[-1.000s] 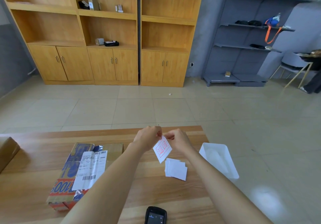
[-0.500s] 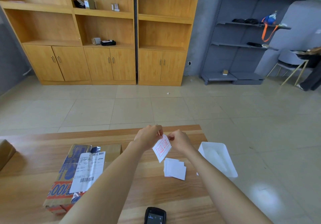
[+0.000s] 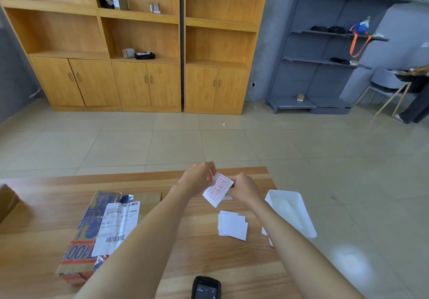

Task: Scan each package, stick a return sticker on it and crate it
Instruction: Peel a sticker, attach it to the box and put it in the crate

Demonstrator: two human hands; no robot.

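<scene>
Sticker [image 3: 217, 189] white, red-printed, tilted, pinched by both hands.

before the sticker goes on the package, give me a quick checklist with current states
1. Sticker held by both the left hand and right hand: ok.
2. Backing peeled off: cannot tell.
3. Package on the table, shipping label facing up: ok.
4. Bare spot left on the package beside the label: ok.
5. Package already scanned: cannot tell; the scanner lies at the near edge.
6. Crate ready: cannot tell.
</scene>
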